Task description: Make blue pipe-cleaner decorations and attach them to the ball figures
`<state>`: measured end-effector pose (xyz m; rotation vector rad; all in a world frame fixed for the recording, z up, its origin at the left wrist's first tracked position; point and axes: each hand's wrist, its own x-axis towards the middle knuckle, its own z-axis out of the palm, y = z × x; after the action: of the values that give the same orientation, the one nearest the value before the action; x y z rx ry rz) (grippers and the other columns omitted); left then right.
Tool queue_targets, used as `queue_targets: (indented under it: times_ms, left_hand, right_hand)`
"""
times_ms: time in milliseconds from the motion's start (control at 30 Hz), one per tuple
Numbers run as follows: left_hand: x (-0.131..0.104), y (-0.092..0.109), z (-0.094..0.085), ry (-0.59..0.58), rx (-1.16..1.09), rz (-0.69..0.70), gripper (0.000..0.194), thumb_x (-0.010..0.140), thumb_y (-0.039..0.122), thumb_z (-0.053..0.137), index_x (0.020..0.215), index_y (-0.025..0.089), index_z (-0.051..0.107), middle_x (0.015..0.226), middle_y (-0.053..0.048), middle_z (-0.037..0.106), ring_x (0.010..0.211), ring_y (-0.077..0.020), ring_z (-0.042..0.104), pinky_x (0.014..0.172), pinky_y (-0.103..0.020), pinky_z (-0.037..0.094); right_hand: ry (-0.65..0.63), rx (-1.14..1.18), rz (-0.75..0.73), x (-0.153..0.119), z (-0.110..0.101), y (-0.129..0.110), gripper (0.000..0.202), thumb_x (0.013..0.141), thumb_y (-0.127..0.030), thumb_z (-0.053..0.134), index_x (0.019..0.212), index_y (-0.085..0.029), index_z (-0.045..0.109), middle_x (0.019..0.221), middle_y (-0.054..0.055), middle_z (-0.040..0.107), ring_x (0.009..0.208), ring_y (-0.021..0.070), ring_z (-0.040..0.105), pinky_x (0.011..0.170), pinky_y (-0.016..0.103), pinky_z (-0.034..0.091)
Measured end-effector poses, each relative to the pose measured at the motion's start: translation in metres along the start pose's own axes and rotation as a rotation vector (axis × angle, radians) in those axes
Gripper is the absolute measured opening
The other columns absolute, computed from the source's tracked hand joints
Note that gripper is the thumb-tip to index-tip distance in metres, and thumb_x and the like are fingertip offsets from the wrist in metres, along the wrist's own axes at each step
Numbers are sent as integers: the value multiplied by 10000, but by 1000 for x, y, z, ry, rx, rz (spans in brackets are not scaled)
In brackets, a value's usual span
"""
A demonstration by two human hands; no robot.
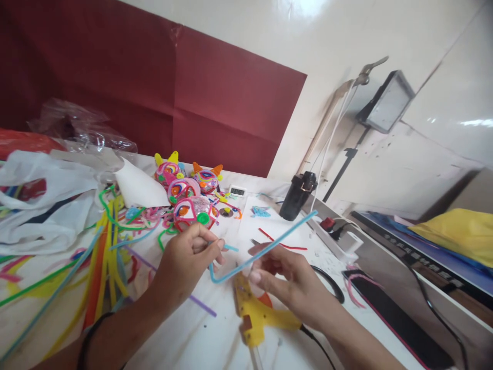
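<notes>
My left hand [188,262] pinches a light-blue pipe cleaner [231,273] between thumb and fingers, and a short end sticks out past the fingertips. The stem bends sharply below these fingers, then runs up to the right. Its long part crosses in front of my right hand [287,272], whose thumb and curved fingers are apart; whether they touch the stem I cannot tell. A yellow glue gun [252,311] lies on the table beneath my hands. Beyond my left hand sit several decorated masks, the nearest a cat-like face [194,211] with orange eyes and a green button.
Loose colourful pipe cleaners [102,262] and a white bag [46,200] cover the left side. Red pipe-cleaner pieces [283,241] lie on white paper. A black bottle [298,195], power strip [339,239], black scissors handle [333,282] and dark flat case [396,318] are at right.
</notes>
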<state>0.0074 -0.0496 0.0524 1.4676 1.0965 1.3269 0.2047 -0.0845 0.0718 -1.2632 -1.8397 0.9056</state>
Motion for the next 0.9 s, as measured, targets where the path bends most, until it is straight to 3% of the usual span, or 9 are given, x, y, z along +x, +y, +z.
queue_targets:
  times_ms: [67, 200, 700, 800, 900]
  left_hand:
    - [0, 0, -1, -13, 17, 2, 166, 743, 284, 624, 691, 197, 492, 547, 20, 676, 511, -143, 629, 503, -233, 482]
    - [0, 2, -1, -27, 36, -2, 170, 736, 280, 622, 679, 205, 480, 540, 19, 676, 532, -158, 646, 522, -242, 480]
    - [0, 2, 1, -1, 138, 37, 146, 727, 270, 611, 660, 213, 495, 545, 20, 681, 536, -165, 664, 507, -227, 471]
    - [-1, 1, 1, -1, 152, 54, 138, 725, 273, 612, 664, 217, 501, 556, 18, 683, 550, -175, 669, 513, -238, 480]
    - [-2, 1, 2, 4, 158, 58, 131, 720, 262, 613, 664, 219, 503, 556, 22, 682, 543, -172, 668, 507, -234, 480]
  right_hand:
    - [-6, 161, 14, 13, 6, -1, 346, 751, -475, 637, 869, -151, 610, 676, 14, 596, 585, 121, 514, 538, 241, 403]
    - [11, 254, 15, 27, 9, -2, 339, 745, -463, 646, 644, -145, 591, 584, 3, 581, 524, 95, 489, 533, 233, 401]
    - [-33, 545, 110, 26, 3, -4, 181, 665, -284, 735, 739, -140, 653, 572, -4, 602, 493, 84, 488, 513, 225, 353]
    - [-11, 555, 97, 25, 2, -4, 215, 673, -307, 737, 798, -143, 677, 572, 2, 612, 504, 93, 494, 521, 234, 362]
    - [17, 510, 70, 26, 4, 0, 216, 711, -354, 715, 718, -143, 670, 583, 10, 617, 512, 95, 494, 526, 243, 371]
